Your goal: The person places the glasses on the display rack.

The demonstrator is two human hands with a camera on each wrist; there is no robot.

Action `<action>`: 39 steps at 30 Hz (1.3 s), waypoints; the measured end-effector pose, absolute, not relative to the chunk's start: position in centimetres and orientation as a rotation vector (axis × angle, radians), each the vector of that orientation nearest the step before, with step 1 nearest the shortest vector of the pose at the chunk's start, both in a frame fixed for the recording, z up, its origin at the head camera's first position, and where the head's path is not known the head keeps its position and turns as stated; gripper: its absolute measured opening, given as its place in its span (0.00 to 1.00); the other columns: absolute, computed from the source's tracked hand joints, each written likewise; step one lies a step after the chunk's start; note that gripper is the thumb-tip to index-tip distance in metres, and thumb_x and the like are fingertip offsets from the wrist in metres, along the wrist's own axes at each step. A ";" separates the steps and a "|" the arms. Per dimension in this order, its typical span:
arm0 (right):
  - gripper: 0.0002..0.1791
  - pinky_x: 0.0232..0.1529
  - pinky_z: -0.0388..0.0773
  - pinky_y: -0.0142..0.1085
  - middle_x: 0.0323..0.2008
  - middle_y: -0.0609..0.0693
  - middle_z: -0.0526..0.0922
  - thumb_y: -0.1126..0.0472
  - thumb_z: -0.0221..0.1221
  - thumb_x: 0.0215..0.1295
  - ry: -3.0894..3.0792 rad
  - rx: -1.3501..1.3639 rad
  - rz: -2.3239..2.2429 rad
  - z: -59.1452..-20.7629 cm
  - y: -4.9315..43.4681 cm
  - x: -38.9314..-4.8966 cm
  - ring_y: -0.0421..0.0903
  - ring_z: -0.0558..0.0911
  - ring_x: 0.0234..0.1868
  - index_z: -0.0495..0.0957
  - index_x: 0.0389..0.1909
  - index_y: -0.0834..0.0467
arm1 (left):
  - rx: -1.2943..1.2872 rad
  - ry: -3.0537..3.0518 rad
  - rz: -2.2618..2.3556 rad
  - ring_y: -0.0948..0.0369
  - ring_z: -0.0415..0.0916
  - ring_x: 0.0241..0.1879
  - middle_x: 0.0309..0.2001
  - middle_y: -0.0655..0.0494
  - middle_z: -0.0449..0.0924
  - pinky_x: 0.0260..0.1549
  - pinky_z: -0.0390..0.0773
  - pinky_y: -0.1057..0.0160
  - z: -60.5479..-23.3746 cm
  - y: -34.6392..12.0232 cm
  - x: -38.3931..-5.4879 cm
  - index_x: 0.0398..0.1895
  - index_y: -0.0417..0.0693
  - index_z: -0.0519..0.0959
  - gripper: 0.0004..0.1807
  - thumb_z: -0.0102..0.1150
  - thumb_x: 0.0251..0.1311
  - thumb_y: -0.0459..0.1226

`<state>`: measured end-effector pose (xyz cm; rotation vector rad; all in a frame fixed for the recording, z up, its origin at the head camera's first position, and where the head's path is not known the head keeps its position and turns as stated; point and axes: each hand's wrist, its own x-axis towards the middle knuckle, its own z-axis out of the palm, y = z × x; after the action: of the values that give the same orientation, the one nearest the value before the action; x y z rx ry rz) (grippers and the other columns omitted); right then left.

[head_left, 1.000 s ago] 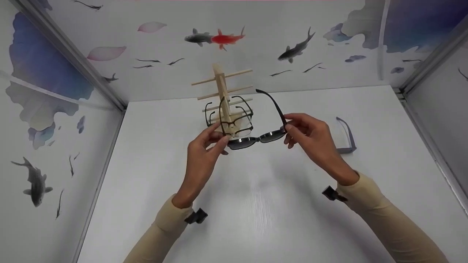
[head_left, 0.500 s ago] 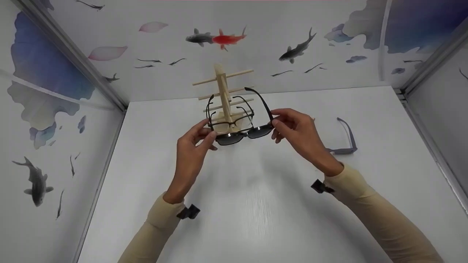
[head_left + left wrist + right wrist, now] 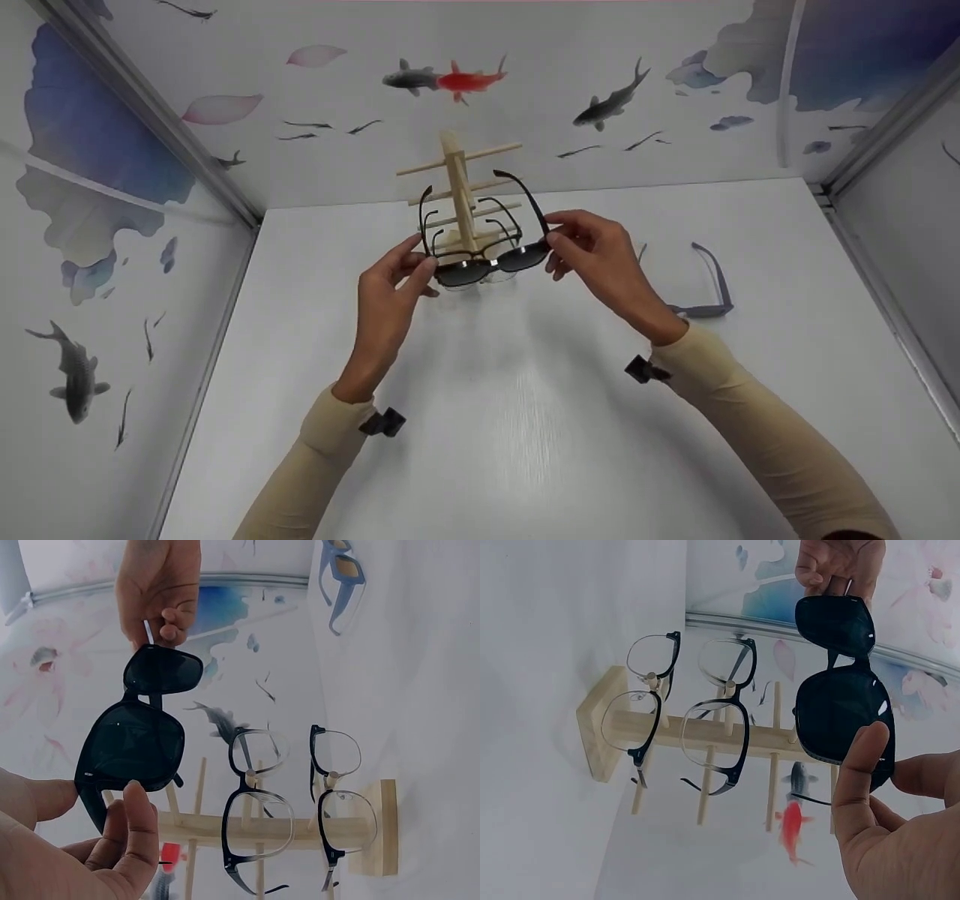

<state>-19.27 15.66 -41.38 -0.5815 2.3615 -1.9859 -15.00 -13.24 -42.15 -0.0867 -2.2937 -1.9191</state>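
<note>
Black sunglasses with dark lenses are held between both hands, temples unfolded and pointing toward the rack. My left hand pinches the frame's left hinge end; my right hand pinches the right one. Behind them stands a wooden glasses rack with several crossbars. Two pairs of clear-lens eyeglasses hang on its lower bars, the lower eyeglasses nearest the base and the upper eyeglasses one bar above. In both wrist views the sunglasses are beside the upper part of the rack, in front of its bare bars.
Blue-grey sunglasses lie unfolded on the white table, right of the rack and partly behind my right wrist. White panels with painted fish enclose the table at the back and sides. The back panel stands close behind the rack.
Both hands have carried the black sunglasses leftward and farther from me, so they now overlap the rack in the head view. The grip at both hinges is the same.
</note>
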 end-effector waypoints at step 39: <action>0.19 0.34 0.87 0.39 0.43 0.64 0.82 0.62 0.57 0.75 2.390 -0.487 -1.963 -41.1 13.9 -23.8 0.62 0.85 0.36 0.77 0.63 0.60 | -0.086 -2.264 -1.970 0.56 0.84 0.47 0.51 0.47 0.82 0.44 0.87 0.57 -42.3 -14.3 -19.1 0.71 0.44 0.70 0.27 0.59 0.72 0.40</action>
<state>-23.81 13.92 -41.14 -0.4866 2.3904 -1.9633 -19.15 -14.26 -42.28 -0.0857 -2.2638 -1.9701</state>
